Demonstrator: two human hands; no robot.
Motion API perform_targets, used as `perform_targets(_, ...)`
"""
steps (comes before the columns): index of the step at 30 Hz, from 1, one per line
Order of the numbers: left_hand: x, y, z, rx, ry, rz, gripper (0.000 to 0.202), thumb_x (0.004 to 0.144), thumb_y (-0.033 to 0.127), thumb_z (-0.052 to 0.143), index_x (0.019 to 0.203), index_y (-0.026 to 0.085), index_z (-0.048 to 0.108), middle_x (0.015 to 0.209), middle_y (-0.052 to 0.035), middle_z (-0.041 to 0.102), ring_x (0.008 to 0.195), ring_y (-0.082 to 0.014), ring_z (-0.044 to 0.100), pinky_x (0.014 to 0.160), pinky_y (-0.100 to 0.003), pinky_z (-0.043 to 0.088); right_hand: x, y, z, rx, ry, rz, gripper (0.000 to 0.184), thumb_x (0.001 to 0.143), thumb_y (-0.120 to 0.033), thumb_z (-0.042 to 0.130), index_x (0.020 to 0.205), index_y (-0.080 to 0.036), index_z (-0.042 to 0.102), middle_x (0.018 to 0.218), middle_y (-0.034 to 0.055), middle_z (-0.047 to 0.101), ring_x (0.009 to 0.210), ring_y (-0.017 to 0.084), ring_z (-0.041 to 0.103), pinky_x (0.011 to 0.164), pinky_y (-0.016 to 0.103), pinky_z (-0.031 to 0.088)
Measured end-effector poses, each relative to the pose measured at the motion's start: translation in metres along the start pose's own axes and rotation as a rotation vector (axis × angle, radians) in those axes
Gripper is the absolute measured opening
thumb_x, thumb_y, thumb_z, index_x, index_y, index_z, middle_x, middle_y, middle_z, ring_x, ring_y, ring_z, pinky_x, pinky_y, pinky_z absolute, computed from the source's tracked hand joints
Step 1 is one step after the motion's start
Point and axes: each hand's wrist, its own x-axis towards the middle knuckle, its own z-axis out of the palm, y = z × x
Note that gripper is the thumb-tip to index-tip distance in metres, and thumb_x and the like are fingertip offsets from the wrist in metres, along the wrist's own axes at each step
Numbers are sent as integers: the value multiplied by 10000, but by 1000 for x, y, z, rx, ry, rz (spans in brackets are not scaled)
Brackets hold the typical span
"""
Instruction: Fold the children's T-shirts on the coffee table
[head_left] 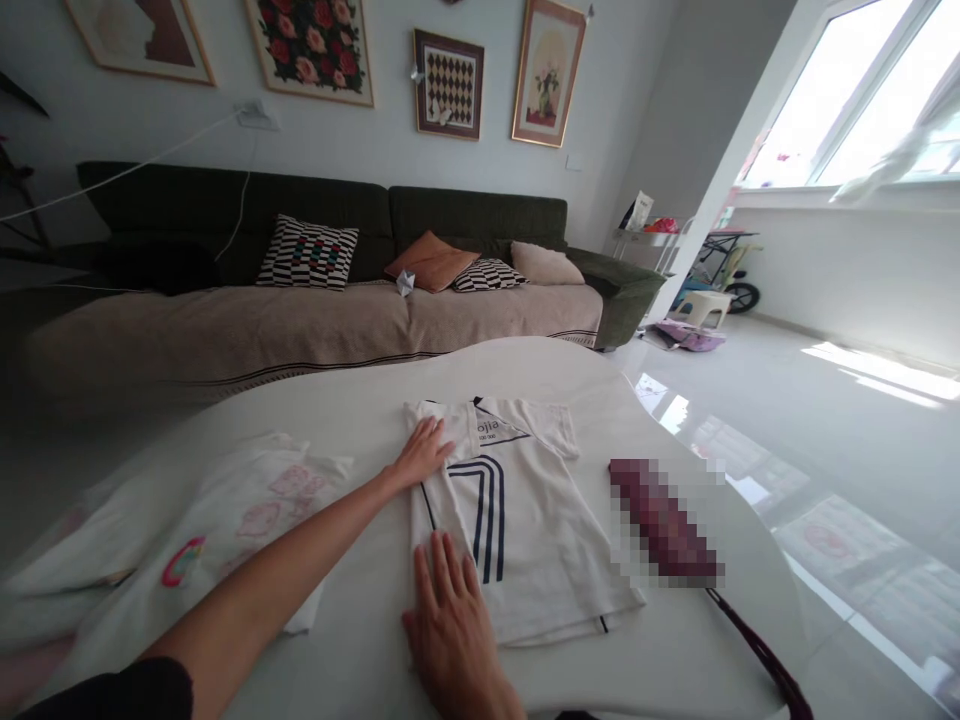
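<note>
A white short-sleeved shirt (540,515) with dark stripes shaped like a 7 and small lettering at the neck lies on the white table (360,640). Its left side is folded inward in a long strip. My left hand (420,452) rests palm down, fingers out, on the folded part near the shoulder. Lower on the same side, my right hand (454,625) lies flat against the fold with its fingers stretched upward. Neither hand grips anything. The right sleeve of the shirt is spread out.
White clothes (255,510) with pink prints are piled on the left, partly behind my left forearm. A dark red pixelated item (664,525) with a strap lies right of the shirt. Beyond the table stands a green sofa (480,220) with cushions and a beige cover.
</note>
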Motion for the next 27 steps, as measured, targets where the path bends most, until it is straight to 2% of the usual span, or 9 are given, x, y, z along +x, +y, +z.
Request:
perform_targets(3,-13,-13,5,83,-73,33,644,777,594,392,1301,220,387,1422,-70,290,1329,-305,102,1051,-488,134,-3,-15,9,76,-69,19,704,803,-386,511,1390,-169,189,1449,142,90,1313,325,63,1030,555,173)
perform_targets(7,-16,-25,-14,223,-200,91,656,794,640,292,1343,281,312,1444,-38,239,1330,-305,90,1042,-470,155,-4,-41,10,218,-112,-56,730,759,-435,560,1377,-225,233,1446,120,161,1308,345,86,1010,567,208)
perform_targets(9,-19,-22,-23,273,-222,94,639,816,620,258,1357,281,276,1445,-44,236,1328,-303,107,1037,-461,172,0,-44,6,267,-26,-50,675,763,-361,564,1358,-229,274,1420,117,257,1298,322,195,1006,530,257)
perform_targets(11,-28,-13,-24,281,-163,92,610,841,584,236,1369,279,244,1449,-51,225,1329,-302,100,1035,-459,177,9,-35,-1,311,137,16,526,794,-256,500,1297,-189,362,1322,130,409,1223,260,367,983,440,339)
perform_targets(13,-41,-3,-17,282,-88,105,567,858,553,226,1370,309,225,1455,-36,208,1331,-297,85,1034,-461,180,20,-13,-13,340,310,98,371,817,-200,419,1185,-170,457,1152,115,535,1070,201,508,899,355,423)
perform_targets(16,-58,6,-4,295,-61,110,528,845,561,274,1341,381,261,1447,6,233,1327,-293,115,1029,-463,195,33,37,-36,302,465,243,263,835,-251,381,1039,-181,531,985,75,589,881,172,576,762,305,471)
perform_targets(19,-64,7,1,309,-69,111,524,837,568,293,1334,403,263,1435,15,266,1321,-288,145,1027,-458,202,44,91,-63,116,469,589,272,832,-294,384,986,-170,570,984,78,601,845,164,584,762,271,451)
perform_targets(24,-62,7,-4,324,-34,116,495,848,549,280,1320,403,302,1418,14,303,1306,-283,193,1018,-439,221,74,158,-101,-12,463,976,377,811,-315,461,1043,-31,550,1075,241,539,1047,283,505,888,369,363)
perform_targets(27,-62,8,-6,324,-32,119,483,848,534,299,1313,405,316,1412,18,315,1299,-278,208,1016,-434,222,97,177,-109,12,344,1122,351,787,-340,554,1009,-69,566,1052,183,563,1009,264,527,836,381,412)
